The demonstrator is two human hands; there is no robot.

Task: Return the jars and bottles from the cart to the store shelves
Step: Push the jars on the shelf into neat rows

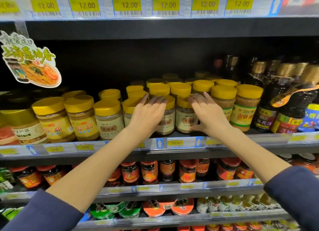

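Note:
Two sesame-paste jars with yellow lids and beige labels stand side by side at the front of the middle shelf. My left hand lies with straight fingers over the left jar, its fingertips on the lid. My right hand lies against the right jar, fingers stretched over the lid and thumb low on the jar's side. More yellow-lidded jars are stacked behind them. The cart is out of view.
Other yellow-lidded jars fill the shelf to the left and peanut-butter jars stand to the right, then dark sauce bottles. A noodle promo sign hangs at upper left. Red chilli-sauce jars line the shelf below.

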